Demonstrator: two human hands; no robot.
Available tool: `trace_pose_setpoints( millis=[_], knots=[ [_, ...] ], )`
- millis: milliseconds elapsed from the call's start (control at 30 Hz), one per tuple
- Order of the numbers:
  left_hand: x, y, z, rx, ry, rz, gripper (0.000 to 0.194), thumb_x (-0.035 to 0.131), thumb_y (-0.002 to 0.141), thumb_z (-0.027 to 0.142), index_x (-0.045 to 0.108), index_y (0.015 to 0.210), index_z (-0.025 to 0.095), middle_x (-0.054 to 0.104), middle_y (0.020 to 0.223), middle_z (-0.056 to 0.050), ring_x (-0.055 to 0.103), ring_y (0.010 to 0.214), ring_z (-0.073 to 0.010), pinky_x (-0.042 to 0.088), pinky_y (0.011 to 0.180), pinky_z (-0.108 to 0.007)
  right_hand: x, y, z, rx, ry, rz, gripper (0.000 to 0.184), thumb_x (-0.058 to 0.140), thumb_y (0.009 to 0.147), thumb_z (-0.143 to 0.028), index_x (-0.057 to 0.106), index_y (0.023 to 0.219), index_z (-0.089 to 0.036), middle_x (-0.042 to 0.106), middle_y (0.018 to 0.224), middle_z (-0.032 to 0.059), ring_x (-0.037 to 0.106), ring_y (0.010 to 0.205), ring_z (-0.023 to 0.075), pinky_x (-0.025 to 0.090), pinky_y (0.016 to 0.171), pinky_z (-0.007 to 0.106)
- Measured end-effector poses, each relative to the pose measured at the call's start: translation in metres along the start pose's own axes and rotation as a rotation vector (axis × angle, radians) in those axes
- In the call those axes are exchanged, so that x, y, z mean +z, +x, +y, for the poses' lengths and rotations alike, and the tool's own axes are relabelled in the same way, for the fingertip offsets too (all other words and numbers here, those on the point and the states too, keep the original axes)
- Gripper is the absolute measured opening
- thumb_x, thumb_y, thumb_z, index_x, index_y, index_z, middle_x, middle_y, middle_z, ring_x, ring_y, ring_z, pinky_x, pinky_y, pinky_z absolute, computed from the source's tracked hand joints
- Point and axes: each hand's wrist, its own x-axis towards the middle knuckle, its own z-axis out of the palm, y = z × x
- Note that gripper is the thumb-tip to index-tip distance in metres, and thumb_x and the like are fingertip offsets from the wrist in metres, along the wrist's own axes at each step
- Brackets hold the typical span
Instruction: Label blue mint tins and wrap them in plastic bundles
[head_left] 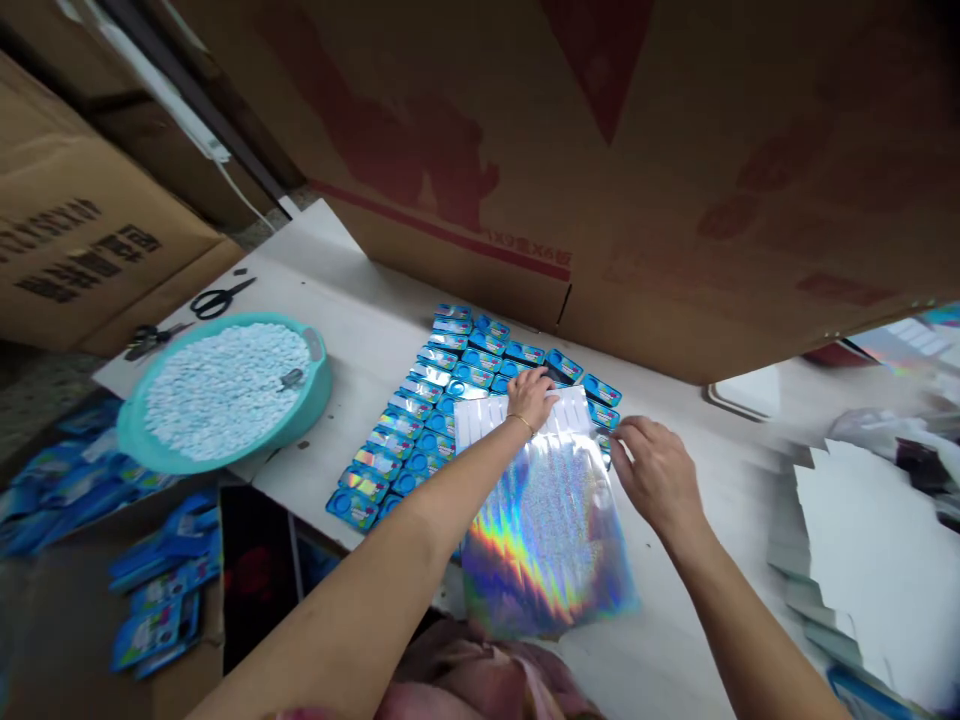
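Note:
A shiny rainbow holographic sheet with a pale striped upper band lies over rows of small blue cards on the table. My left hand rests at the sheet's top edge, fingers stretched out flat over it and the cards beneath. Just off the sheet's right edge is my right hand, its thumb and fingertips pinched together. Whatever is between those fingertips is too small to make out. Part of the card rows is hidden under the sheet and my left forearm.
A teal basin of small pale-blue pieces stands left, near black scissors. A large cardboard box walls the table's back. Stacked white sheets lie right. An open carton with blue packets is lower left.

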Motion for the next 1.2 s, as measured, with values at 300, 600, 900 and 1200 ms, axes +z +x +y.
trace_pose_setpoints(
  millis=[300,600,900,1200],
  knots=[
    [-0.107,-0.104,-0.019,-0.425,-0.93,-0.347,0.053,0.029,0.081,0.055,0.058,0.096,0.014,0.062,0.098,-0.011,0.059,0.08,-0.0171,0.045,0.071,-0.031,0.006,-0.017,-0.119,0.596,1.042,-0.222,0.021,0.054,0.069,-0.037,0.058,0.065,-0.017,0.052,0.053,-0.0018,0.047,0.048,0.0098,0.036,0.048,0.021],
    [-0.211,-0.199,-0.092,-0.666,-1.216,-0.141,0.039,0.074,0.054,0.023,0.059,0.089,0.016,0.06,0.072,0.0,0.055,0.063,-0.0088,0.041,0.056,-0.02,0.051,-0.031,-0.251,0.827,1.495,-0.349,0.029,0.065,0.058,-0.043,0.057,0.063,-0.015,0.052,0.051,-0.0026,0.043,0.043,0.0068,0.029,0.041,0.018],
    [-0.239,-0.231,-0.17,-0.562,-0.91,0.208,0.034,0.07,0.05,0.018,0.057,0.081,0.013,0.058,0.067,0.001,0.054,0.063,-0.0084,0.043,0.062,-0.023,0.125,-0.044,-0.338,0.86,1.162,-0.126,0.025,0.059,0.061,-0.041,0.059,0.058,-0.016,0.055,0.052,-0.002,0.046,0.048,0.0101,0.034,0.049,0.022],
    [-0.231,-0.229,-0.215,-0.575,-0.839,0.176,0.036,0.068,0.048,0.017,0.055,0.081,0.013,0.056,0.061,0.003,0.053,0.058,-0.0083,0.042,0.061,-0.024,0.152,-0.038,-0.352,0.816,0.796,-0.187,0.026,0.049,0.067,-0.038,0.062,0.06,-0.016,0.059,0.051,0.0002,0.049,0.047,0.013,0.032,0.048,0.023]
  ],
)
